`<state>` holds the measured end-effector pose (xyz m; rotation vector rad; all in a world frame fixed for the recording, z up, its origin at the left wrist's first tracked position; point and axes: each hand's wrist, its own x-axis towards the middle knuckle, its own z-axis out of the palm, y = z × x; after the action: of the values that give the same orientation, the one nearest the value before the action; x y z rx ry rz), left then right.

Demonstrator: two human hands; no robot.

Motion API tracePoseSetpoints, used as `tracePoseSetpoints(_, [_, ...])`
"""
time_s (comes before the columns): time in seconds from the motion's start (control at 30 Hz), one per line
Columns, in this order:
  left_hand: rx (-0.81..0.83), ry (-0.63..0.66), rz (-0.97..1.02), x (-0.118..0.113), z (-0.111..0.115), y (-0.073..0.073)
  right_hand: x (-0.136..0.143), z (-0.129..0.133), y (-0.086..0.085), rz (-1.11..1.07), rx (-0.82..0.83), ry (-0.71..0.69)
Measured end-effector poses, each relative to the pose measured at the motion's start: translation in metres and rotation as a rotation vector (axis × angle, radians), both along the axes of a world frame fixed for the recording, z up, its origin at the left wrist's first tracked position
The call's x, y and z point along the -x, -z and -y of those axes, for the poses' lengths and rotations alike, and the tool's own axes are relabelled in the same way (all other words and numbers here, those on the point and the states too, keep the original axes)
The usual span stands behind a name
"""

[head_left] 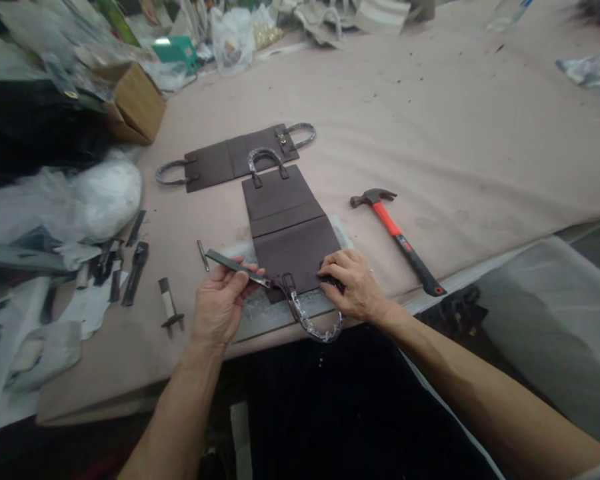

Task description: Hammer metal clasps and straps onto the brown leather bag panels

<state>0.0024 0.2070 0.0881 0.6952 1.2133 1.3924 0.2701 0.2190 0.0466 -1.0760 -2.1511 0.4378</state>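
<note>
A dark brown leather bag panel (295,247) lies folded open near the table's front edge, with a plastic-wrapped handle at each end. Between the thumb and fingers of my left hand (220,293) is a slim dark flat tool (233,264). Its shiny tip points at the base of the near handle (313,323). My right hand (353,283) is on the panel's near right corner, fingers curled around the handle's other end; the exact grip is partly hidden. To the right lies a claw hammer (400,240) with a red and black grip.
A second brown panel with handles (220,163) lies behind. A translucent board (265,313) is under the near panel. At left are a small metal rod (203,255), a pronged punch (169,303), several dark tools and plastic bags. A cardboard box (135,103) stands farther back.
</note>
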Motion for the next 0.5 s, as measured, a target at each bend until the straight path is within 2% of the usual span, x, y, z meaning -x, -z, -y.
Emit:
tracePoseSetpoints(0.07, [-0.083, 0.038, -0.084, -0.022, -0.006, 0.007, 0.0, 0.0, -0.001, -0.008, 0.003, 0.0])
tracePoseSetpoints(0.17, [-0.18, 0.108, -0.298, -0.039, -0.009, 0.018, 0.0, -0.001, -0.002, -0.023, 0.009, 0.008])
tracePoseSetpoints(0.27, [-0.242, 0.143, -0.458, -0.044, -0.007, 0.028, -0.001, -0.002, -0.004, -0.03, 0.027, 0.005])
tracePoseSetpoints(0.5, [-0.365, 0.144, -0.602, -0.043, 0.004, 0.043, -0.002, -0.003, -0.003, -0.024, 0.071, 0.001])
